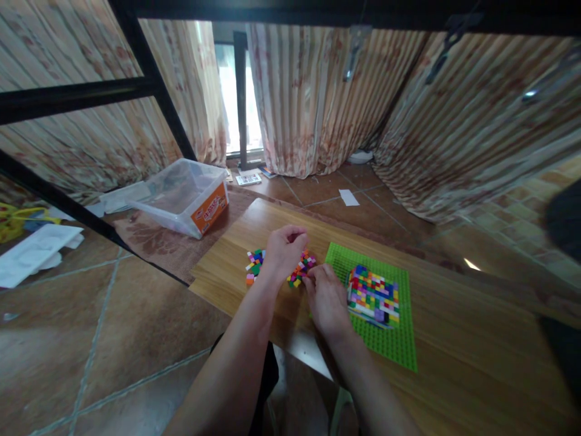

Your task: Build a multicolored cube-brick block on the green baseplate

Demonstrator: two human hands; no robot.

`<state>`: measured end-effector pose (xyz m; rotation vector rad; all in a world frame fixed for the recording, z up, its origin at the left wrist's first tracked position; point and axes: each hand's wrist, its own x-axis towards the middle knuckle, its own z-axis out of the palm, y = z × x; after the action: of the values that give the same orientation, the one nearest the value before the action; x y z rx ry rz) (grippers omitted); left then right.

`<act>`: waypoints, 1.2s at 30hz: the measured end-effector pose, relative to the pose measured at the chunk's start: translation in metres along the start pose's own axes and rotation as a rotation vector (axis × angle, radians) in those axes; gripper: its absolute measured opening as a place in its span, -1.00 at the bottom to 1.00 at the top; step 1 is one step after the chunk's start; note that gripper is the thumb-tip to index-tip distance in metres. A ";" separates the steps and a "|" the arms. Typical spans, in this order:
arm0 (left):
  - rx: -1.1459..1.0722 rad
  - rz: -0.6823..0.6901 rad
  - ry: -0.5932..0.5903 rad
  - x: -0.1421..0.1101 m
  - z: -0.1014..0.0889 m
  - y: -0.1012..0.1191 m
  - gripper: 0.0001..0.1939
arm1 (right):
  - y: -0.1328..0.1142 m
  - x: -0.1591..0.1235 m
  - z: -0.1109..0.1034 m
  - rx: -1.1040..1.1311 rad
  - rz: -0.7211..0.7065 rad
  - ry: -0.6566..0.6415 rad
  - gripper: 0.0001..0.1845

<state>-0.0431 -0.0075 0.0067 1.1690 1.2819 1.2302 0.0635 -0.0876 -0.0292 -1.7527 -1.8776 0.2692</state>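
Mixing many colours, the loose bricks (298, 275) lie mid-frame; the left hand (285, 249) curls above them; the right hand (325, 293), fingers bent, meets their right edge; any grip I cannot tell.

Premises: home room, by its furnishings.
Landmark: low wooden table (454, 339), bearing toy bricks (254, 266).
Windows: daylit glass (229, 91), beyond table.
Drapery: floral, striped curtains (295, 109), beyond table.
Flooring: brown tiles (136, 327), left of table; patterned rug (154, 242) near its far left corner.
Storage: clear plastic bin (167, 188), left of table.
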 end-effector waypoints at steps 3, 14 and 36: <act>0.028 0.022 -0.047 -0.003 -0.001 0.002 -0.85 | -0.007 -0.003 -0.009 0.068 0.001 0.041 -0.80; -0.092 -0.080 -0.676 -0.024 -0.002 0.021 -0.71 | 0.003 -0.005 -0.050 0.444 0.104 0.317 -0.84; -0.139 0.112 -0.681 -0.034 0.024 0.024 -0.85 | 0.034 -0.011 -0.071 1.055 0.395 0.238 -0.74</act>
<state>-0.0165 -0.0390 0.0314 1.4052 0.6207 0.8610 0.1293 -0.1094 0.0096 -1.2697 -0.8822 0.9456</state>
